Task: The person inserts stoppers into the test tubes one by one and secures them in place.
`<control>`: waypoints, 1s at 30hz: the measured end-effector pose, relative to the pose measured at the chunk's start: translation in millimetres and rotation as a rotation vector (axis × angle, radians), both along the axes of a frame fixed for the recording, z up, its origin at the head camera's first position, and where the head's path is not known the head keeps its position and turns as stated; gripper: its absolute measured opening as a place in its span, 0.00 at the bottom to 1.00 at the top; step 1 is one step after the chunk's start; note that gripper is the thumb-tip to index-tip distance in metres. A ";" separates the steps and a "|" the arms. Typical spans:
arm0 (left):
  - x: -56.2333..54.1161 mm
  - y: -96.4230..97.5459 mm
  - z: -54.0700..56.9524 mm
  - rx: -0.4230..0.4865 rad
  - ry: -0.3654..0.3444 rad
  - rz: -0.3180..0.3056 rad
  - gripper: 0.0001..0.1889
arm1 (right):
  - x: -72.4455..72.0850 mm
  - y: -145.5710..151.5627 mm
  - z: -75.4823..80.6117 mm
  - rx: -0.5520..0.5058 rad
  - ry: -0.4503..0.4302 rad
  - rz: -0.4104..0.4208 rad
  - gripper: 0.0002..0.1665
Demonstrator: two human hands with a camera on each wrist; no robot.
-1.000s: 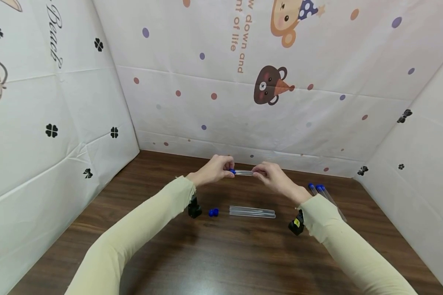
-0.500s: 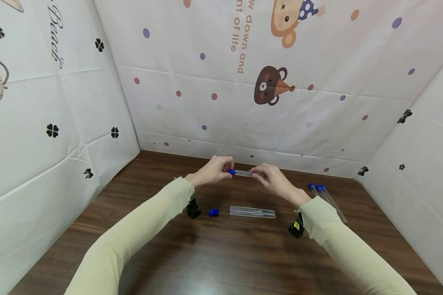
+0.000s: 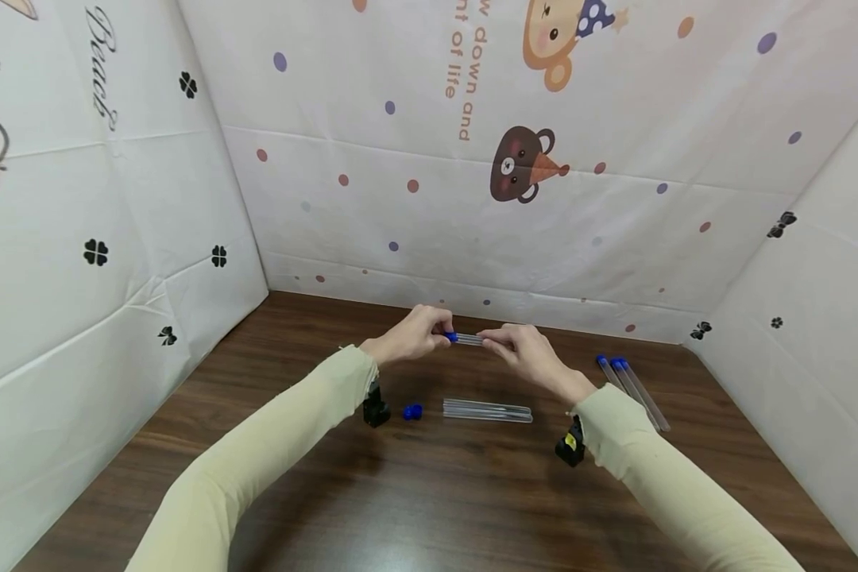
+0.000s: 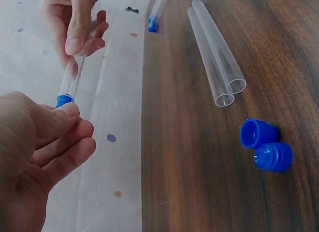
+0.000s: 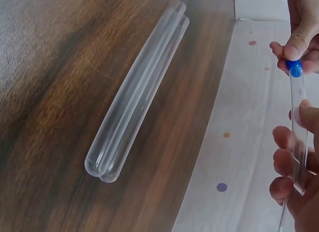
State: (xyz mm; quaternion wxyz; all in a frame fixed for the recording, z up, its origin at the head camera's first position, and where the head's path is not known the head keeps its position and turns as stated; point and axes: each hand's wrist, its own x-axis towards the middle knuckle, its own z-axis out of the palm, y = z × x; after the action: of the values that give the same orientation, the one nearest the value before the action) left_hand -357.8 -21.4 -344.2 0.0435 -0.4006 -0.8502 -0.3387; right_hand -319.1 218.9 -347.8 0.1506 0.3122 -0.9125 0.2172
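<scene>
Head view: the left hand (image 3: 416, 332) and right hand (image 3: 532, 353) meet over the far side of the wooden table (image 3: 400, 492), near the printed sheet (image 3: 429, 230); the left thumb and fingers pinch a blue cap (image 4: 65, 99) at the end of a clear tube (image 5: 297, 92), while the right hand grips that tube along its length; how far the cap sits in is hard to tell behind the fingers. Nearer the person, two loose tubes (image 4: 217, 52) lie side by side, touching, their open ends toward two loose caps (image 4: 266, 141); capped tubes (image 3: 639, 393), seemingly three, lie slanted by the right forearm.
</scene>
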 end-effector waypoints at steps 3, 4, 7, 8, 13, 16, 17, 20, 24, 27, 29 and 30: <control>0.5 -0.3 2.1 -0.007 0.018 0.003 0.04 | -0.1 -1.6 -0.5 -0.006 0.023 -0.011 0.15; 0.7 -0.5 2.6 -0.010 0.020 0.004 0.04 | -0.3 -2.0 -1.1 -0.010 0.029 -0.014 0.14; 1.2 -1.1 3.2 -0.013 0.014 0.008 0.04 | -0.6 -3.2 -2.5 -0.024 0.030 -0.022 0.14; 1.0 -1.2 2.9 -0.014 0.011 0.011 0.04 | -0.6 -3.6 -3.0 -0.031 0.027 -0.023 0.14; 0.1 -0.6 1.3 -0.016 0.009 0.017 0.05 | -0.2 -7.1 -4.4 -0.053 0.004 -0.040 0.14; 0.0 -0.5 1.4 -0.022 0.015 0.014 0.05 | -0.4 -9.4 -4.7 -0.046 0.003 -0.059 0.14; -0.1 -0.6 1.2 -0.024 0.016 0.017 0.05 | -0.5 -9.9 -4.8 -0.042 0.003 -0.063 0.14; 0.1 -1.0 0.8 -0.025 0.015 0.027 0.04 | 0.1 -10.2 -4.2 -0.035 -0.012 -0.070 0.14; -0.4 -0.6 0.2 -0.020 -0.001 0.042 0.03 | 0.8 -8.4 -2.5 -0.021 -0.037 -0.071 0.15; -0.5 -1.1 0.6 -0.015 -0.022 0.041 0.04 | 0.8 -6.0 -1.0 -0.008 -0.046 -0.064 0.16; -0.2 -2.1 1.0 -0.012 -0.038 0.032 0.03 | 1.2 -4.7 0.2 0.008 -0.041 -0.060 0.16; 0.0 -2.6 1.4 -0.011 -0.043 0.029 0.03 | 1.3 -4.3 0.8 0.015 -0.035 -0.057 0.16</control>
State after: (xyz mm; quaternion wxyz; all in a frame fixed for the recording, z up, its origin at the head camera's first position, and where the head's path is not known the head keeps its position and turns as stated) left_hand -357.8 -24.0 -342.8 0.0278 -0.3812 -0.8585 -0.3418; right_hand -317.8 214.6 -347.1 0.1386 0.2833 -0.9251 0.2113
